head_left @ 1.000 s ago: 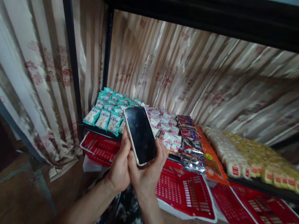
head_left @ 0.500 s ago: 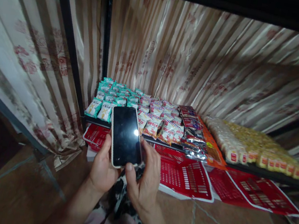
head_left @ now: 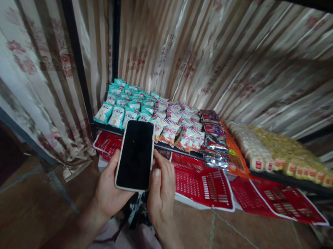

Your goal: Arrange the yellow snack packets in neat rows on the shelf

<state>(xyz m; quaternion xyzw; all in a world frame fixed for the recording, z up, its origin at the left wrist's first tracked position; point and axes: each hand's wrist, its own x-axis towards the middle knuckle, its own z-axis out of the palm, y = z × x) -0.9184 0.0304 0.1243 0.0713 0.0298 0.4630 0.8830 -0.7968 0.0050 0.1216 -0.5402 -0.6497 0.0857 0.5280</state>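
A smartphone with a dark screen and a pale case is held upright in front of me. My left hand grips its lower left side, thumb along the edge and the other fingers hidden behind it. Against the lower right edge rests my right hand, its fingers curled around that side and its thumb beside the case, off the screen. Just beyond the phone, teal snack packets and striped white-and-red snack packets stand in rows on a low dark shelf.
Farther right on the shelf lie dark foil packets, an orange package and long rows of yellow wrapped items. Red plastic baskets sit under the shelf on the brown tiled floor. Striped curtains hang behind and at left.
The phone has turned from a slight tilt to nearly straight, and the bright reflection has left its screen. My right thumb has moved from the phone's bottom edge to beside its right edge.
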